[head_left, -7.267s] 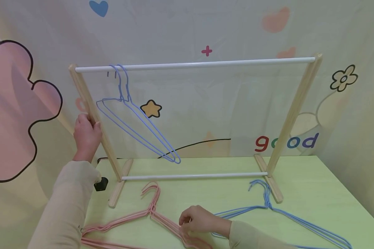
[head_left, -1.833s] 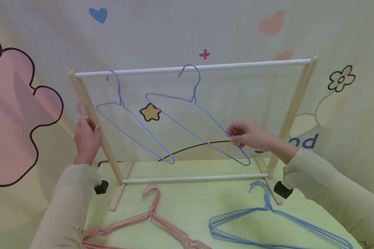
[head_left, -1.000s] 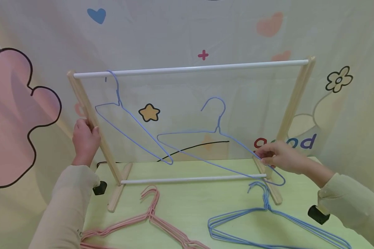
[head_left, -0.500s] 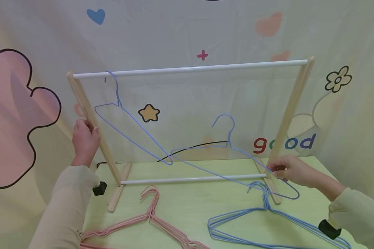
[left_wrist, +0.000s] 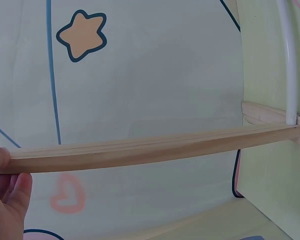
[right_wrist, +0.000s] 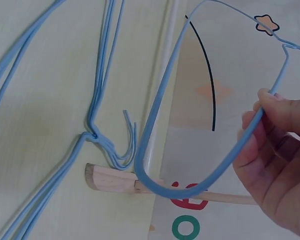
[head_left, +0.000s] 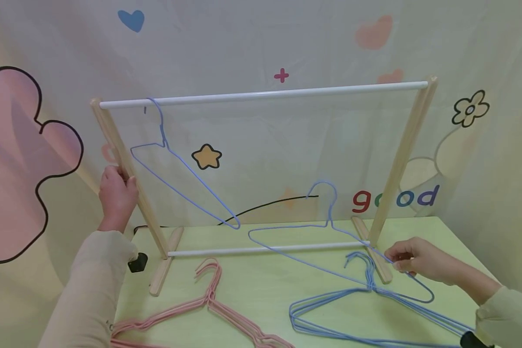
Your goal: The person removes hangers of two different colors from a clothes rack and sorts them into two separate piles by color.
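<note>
My left hand [head_left: 118, 197] grips the left wooden post [head_left: 150, 212] of a garment rack; in the left wrist view thumb and fingers wrap the post [left_wrist: 140, 154]. My right hand [head_left: 426, 261] pinches the right arm of a blue wire hanger [head_left: 296, 258], held in the air in front of the rack, hook upward. In the right wrist view thumb and fingertips close on the hanger's wire [right_wrist: 215, 172]. Another blue hanger [head_left: 187, 169] hangs from the white top rail [head_left: 261, 95] near its left end. Below the held hanger lies a stack of blue hangers [head_left: 330, 296] on the table.
A stack of pink hangers [head_left: 209, 299] lies at the front left of the pale green table [head_left: 252, 295]. The rack's white lower bar [head_left: 261, 249] and right post [head_left: 402, 164] stand behind. A printed cloth [head_left: 261, 48] hangs at the back.
At first two blue hangers hung on the top rail. My right hand has lifted one off and carried it down and right, toward the blue stack. My left hand stays on the post.
</note>
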The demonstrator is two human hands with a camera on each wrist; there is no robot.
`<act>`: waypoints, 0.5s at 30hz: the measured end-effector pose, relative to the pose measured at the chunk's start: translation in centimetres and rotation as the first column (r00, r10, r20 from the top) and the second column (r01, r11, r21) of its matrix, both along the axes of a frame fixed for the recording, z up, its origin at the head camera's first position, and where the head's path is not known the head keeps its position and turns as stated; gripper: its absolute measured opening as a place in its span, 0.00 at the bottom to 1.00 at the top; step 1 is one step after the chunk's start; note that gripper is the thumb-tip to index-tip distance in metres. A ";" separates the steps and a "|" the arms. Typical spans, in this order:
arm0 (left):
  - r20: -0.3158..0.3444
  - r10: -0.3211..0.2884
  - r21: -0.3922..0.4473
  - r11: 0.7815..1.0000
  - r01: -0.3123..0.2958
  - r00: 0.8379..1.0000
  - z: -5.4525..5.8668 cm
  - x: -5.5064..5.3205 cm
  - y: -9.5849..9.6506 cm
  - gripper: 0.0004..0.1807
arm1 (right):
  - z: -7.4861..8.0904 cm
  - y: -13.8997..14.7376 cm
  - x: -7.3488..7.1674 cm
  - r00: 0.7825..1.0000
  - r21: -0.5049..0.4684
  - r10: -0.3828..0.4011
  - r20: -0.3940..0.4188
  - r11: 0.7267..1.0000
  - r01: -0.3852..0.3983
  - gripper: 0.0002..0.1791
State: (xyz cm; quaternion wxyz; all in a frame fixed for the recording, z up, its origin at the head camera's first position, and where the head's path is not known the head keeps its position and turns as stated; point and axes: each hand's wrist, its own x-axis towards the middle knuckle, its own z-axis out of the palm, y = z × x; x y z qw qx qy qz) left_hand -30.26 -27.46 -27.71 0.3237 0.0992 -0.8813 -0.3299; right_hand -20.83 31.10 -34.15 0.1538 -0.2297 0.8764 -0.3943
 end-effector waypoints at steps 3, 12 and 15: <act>0.005 0.001 0.001 1.000 -0.001 1.000 0.1 0.0 0.0 0.16 | -0.7 0.7 0.5 0.998 -0.059 0.044 0.039 0.997 -0.042 0.07; 0.025 -0.004 0.005 1.000 0.004 1.000 0.1 0.0 0.0 0.16 | -2.2 3.2 1.9 0.970 -0.221 0.188 0.153 0.963 -0.152 0.04; 0.017 0.000 -0.002 1.000 0.000 1.000 0.1 0.0 0.0 0.16 | -2.3 4.0 2.4 0.959 -0.243 0.223 0.177 0.954 -0.177 0.05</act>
